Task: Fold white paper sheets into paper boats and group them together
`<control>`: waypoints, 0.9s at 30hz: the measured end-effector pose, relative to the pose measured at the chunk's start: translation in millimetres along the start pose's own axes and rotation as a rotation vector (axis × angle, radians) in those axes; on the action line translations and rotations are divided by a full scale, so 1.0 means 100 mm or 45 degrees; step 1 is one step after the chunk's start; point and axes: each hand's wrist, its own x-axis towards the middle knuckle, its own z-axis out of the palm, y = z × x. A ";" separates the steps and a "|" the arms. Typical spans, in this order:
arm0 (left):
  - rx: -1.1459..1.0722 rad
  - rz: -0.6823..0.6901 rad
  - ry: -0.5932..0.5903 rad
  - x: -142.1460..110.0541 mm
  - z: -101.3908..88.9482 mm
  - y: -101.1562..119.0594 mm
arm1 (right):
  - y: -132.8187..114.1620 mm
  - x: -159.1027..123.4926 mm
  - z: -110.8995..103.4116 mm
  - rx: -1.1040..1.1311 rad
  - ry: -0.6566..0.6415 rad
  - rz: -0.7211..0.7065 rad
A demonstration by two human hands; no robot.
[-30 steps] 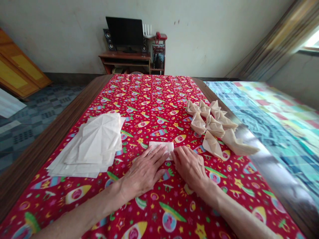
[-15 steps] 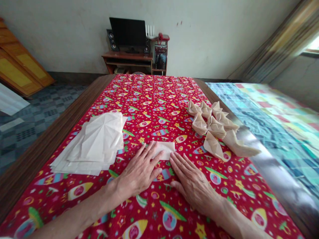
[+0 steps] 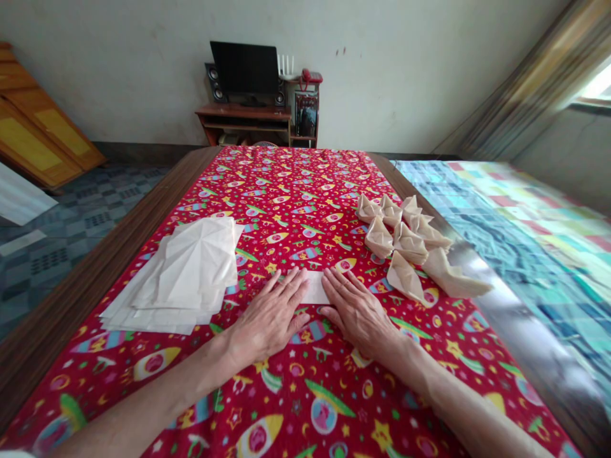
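Note:
A small folded piece of white paper [image 3: 315, 288] lies flat on the red patterned cloth [image 3: 305, 210]. My left hand [image 3: 277, 312] presses on its left end, palm down with fingers stretched out. On the right end rest the outstretched fingers of my right hand [image 3: 360, 310], also flat. Between the hands only the middle of the paper shows; its ends are covered. To the left is a stack of creased white paper sheets [image 3: 191, 273]. Several folded paper boats [image 3: 410, 243] stand in a cluster to the right.
The cloth covers a dark wooden table [image 3: 95, 245] whose edges show on both sides. Beyond it stands a small desk [image 3: 243, 113] with a monitor [image 3: 244, 73] and speakers. A bed with a checked cover [image 3: 506, 235] is on the right, a wooden cabinet [image 3: 41, 124] at the left.
My right hand has moved up and onto the right end of the paper. My left hand's fingers have drawn closer together and stay on the left end.

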 end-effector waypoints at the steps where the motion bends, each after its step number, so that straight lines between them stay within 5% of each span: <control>1: 0.006 -0.010 -0.003 -0.03 -0.01 -0.02 | 0.00 -0.01 0.00 0.003 -0.003 0.003; 12: -0.006 0.045 -0.079 -0.22 -0.08 -0.05 | -0.16 -0.29 -0.10 0.077 -0.097 -0.102; 17: -0.020 0.062 -0.040 -0.33 -0.13 -0.12 | -0.11 -0.37 -0.13 0.078 0.010 -0.074; 23: -0.141 0.029 0.271 -0.25 -0.11 -0.13 | -0.05 -0.25 -0.13 0.200 0.289 0.169; 27: -0.212 0.016 0.361 -0.18 -0.10 -0.12 | 0.00 -0.10 -0.11 0.239 0.197 0.491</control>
